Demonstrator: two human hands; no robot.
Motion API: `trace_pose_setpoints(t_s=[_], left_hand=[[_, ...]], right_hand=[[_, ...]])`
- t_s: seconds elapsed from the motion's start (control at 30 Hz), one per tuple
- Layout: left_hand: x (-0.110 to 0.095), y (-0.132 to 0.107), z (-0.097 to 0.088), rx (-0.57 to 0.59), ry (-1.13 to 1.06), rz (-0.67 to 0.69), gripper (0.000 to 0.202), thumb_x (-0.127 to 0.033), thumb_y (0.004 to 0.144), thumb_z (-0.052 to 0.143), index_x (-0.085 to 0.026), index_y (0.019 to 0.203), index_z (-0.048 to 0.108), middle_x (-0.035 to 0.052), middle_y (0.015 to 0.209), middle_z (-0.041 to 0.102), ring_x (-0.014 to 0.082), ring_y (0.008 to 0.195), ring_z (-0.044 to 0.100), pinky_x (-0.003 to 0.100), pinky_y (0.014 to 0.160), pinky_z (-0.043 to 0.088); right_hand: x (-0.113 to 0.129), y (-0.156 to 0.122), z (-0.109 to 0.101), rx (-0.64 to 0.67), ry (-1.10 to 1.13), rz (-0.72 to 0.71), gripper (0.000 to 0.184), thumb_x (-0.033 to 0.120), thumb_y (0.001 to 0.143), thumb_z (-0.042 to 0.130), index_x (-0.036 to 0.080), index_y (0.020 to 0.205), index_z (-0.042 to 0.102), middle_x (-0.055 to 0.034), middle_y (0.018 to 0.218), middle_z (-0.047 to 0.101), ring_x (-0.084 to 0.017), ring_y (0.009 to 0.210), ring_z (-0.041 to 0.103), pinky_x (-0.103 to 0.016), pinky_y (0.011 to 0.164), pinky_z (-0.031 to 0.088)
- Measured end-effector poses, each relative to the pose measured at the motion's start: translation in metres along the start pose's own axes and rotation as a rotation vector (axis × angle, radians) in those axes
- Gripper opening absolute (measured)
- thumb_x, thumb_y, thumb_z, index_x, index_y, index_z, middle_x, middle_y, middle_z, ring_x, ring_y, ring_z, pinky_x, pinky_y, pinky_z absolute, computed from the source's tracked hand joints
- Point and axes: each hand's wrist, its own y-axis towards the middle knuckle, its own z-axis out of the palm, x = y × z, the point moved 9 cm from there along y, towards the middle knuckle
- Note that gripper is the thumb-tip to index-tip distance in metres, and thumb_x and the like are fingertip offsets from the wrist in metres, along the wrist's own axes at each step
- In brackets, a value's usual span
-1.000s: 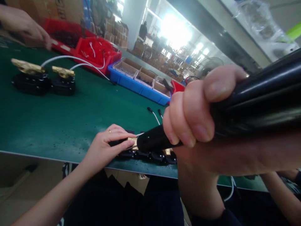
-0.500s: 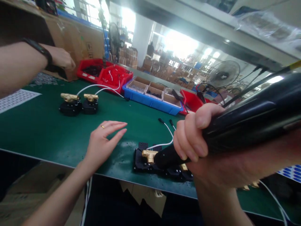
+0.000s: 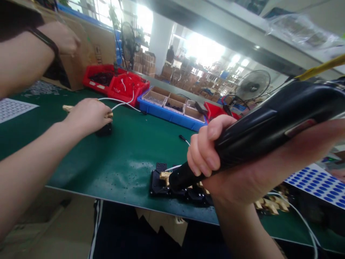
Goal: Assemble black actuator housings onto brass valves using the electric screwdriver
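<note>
My right hand is closed round a thick black power screwdriver, which slants down to the left. Its narrow front end is over a row of black housings with brass tee fittings near the table's front edge; the tip's contact is hidden. My left hand reaches to the left part of the table, fingers curled over the brass fitting of a black valve unit. A second brass fitting shows beside it, mostly covered by the hand. White cables run from there to the right.
Another person's hand with a dark wristband is by a cardboard box at upper left. Red bins and a blue divided tray line the back. Right of my arm lie brass fittings and a blue-dotted sheet.
My left hand has moved from mid-table to the left and back, onto the valve unit. The screwdriver stays in my right hand over the row. The other person's hand has risen slightly.
</note>
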Motion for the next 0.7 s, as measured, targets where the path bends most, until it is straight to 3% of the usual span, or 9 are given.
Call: trace_pose_setpoints(t_s=[0.17, 0.27, 0.37, 0.47, 0.53, 0.7], left_hand=[[-0.067, -0.035, -0.009, 0.016, -0.072, 0.107, 0.028, -0.035, 0.087, 0.060, -0.014, 0.088, 0.077, 0.0076, 0.080, 0.073, 0.0243, 0.078, 0.065, 0.036, 0.077, 0.051], [-0.108, -0.063, -0.019, -0.025, -0.157, 0.155, 0.025, -0.036, 0.084, 0.069, -0.017, 0.097, 0.078, 0.0094, 0.086, 0.076, 0.0290, 0.085, 0.068, 0.043, 0.085, 0.053], [-0.134, -0.087, -0.037, -0.140, -0.335, 0.178, 0.029, -0.037, 0.092, 0.062, -0.015, 0.104, 0.077, 0.0110, 0.089, 0.076, 0.0306, 0.089, 0.069, 0.049, 0.093, 0.052], [-0.130, -0.103, -0.045, -0.213, -0.561, 0.079, 0.036, -0.045, 0.095, 0.059, -0.017, 0.108, 0.077, 0.0112, 0.095, 0.076, 0.0298, 0.089, 0.068, 0.046, 0.087, 0.053], [-0.119, -0.111, -0.040, -0.222, -0.750, -0.034, 0.034, -0.049, 0.093, 0.064, -0.021, 0.108, 0.078, 0.0080, 0.098, 0.077, 0.0269, 0.089, 0.068, 0.040, 0.082, 0.054], [-0.101, -0.124, -0.018, -0.252, -1.039, -0.187, 0.022, -0.035, 0.092, 0.069, -0.035, 0.112, 0.077, -0.0011, 0.098, 0.078, 0.0189, 0.088, 0.068, 0.031, 0.079, 0.053]], right_hand=[[-0.008, 0.001, 0.010, -0.009, 0.002, 0.016, 0.076, 0.092, 0.075, 0.048, 0.019, 0.055, 0.058, 0.0019, 0.039, 0.045, -0.012, 0.032, 0.043, -0.023, 0.031, 0.034], [-0.018, 0.001, 0.016, 0.003, 0.021, 0.007, 0.075, 0.092, 0.076, 0.046, 0.021, 0.059, 0.060, 0.0022, 0.041, 0.045, -0.013, 0.034, 0.044, -0.023, 0.032, 0.035], [-0.026, 0.001, 0.021, 0.014, 0.030, -0.028, 0.073, 0.092, 0.077, 0.047, 0.022, 0.061, 0.060, 0.0018, 0.044, 0.045, -0.013, 0.037, 0.046, -0.024, 0.033, 0.036], [-0.033, -0.001, 0.023, -0.022, -0.011, -0.035, 0.073, 0.094, 0.074, 0.047, 0.023, 0.061, 0.059, 0.0013, 0.045, 0.043, -0.014, 0.038, 0.045, -0.024, 0.033, 0.033], [-0.035, -0.001, 0.023, -0.061, -0.054, -0.046, 0.074, 0.097, 0.071, 0.047, 0.024, 0.060, 0.055, 0.0021, 0.045, 0.040, -0.013, 0.037, 0.042, -0.025, 0.032, 0.030], [-0.040, 0.005, 0.036, 0.056, -0.057, -0.013, 0.074, 0.097, 0.074, 0.039, 0.026, 0.065, 0.055, 0.0016, 0.049, 0.045, -0.014, 0.038, 0.044, -0.027, 0.033, 0.034]])
